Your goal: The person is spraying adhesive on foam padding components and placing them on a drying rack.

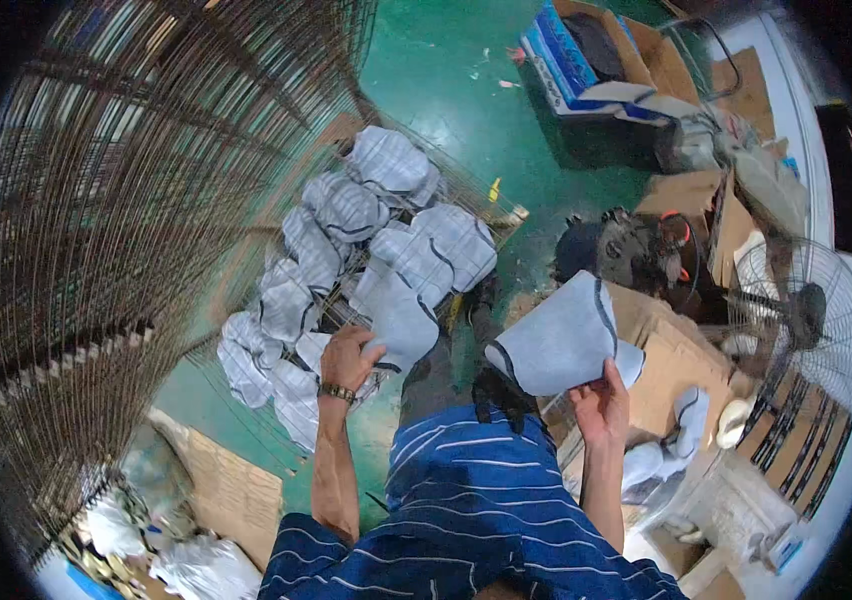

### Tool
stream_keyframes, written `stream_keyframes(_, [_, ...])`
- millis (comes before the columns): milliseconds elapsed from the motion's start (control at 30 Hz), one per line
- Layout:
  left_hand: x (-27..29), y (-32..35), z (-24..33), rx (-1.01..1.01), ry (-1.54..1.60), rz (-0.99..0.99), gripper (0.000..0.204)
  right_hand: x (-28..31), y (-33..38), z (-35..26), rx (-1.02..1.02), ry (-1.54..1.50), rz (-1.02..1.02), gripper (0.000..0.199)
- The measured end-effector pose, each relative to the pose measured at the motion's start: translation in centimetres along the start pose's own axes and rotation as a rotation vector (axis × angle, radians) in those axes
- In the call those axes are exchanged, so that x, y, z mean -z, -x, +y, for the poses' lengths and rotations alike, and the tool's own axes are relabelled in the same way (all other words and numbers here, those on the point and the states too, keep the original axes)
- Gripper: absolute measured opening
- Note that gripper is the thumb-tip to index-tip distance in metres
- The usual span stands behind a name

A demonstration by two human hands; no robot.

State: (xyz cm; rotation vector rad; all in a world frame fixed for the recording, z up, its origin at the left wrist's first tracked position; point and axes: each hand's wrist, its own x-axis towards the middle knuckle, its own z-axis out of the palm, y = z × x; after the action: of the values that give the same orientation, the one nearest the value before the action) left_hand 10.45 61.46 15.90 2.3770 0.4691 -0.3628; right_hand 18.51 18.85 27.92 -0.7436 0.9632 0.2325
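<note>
Plainly, from the head view, holds a grey fabric panel (556,345) in the right hand (601,405), pinched at the near right edge between thumb and fingertips, with most of the cloth reaching ahead and to the left of that hand. Shows dark binding along the rim, plus a small flap (631,363) just right of the fingertips; can't tell a fold from a second layer. Has the left hand (348,360) closed, with a banded watch (338,393) at the wrist, seemingly grasping a second panel (401,325) by the near left side, fingers partly hiding the grip. Shows, beyond the left hand, a heap of similar panels (341,205), with tall wire racks (146,170) farther left, and, to the right of the right hand, flattened cardboard (681,350) and a caged fan (801,310). Looks light and soft, probably firm enough to keep a gentle curve, hardly fragile or slippery; best taken by the bound edge, thumb above and fingers beneath, rather than by the middle, likely to crease or sag there
</note>
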Motion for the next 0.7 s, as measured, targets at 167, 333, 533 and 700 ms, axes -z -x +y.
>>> stream_keyframes(167, [2.2,-4.5,-4.7,0.099,-0.074,0.115,0.031,-9.1,-10.7,4.8,-0.232,0.309,-0.011,0.027])
stream_keyframes(333, [6.3,-8.6,-9.1,0.120,-0.163,0.412,0.029,-21.5,-16.9,10.9,-0.293,0.411,-0.301,0.020])
stream_keyframes(533, [-0.2,-16.9,-18.0,0.163,-0.414,0.630,0.037,-29.4,-31.7,24.3,-0.323,0.541,-0.528,0.036])
stream_keyframes(700, [-12.5,-24.8,-29.4,0.443,-0.589,0.350,0.055,-30.3,-47.4,35.7,-0.403,1.125,-0.332,0.076])
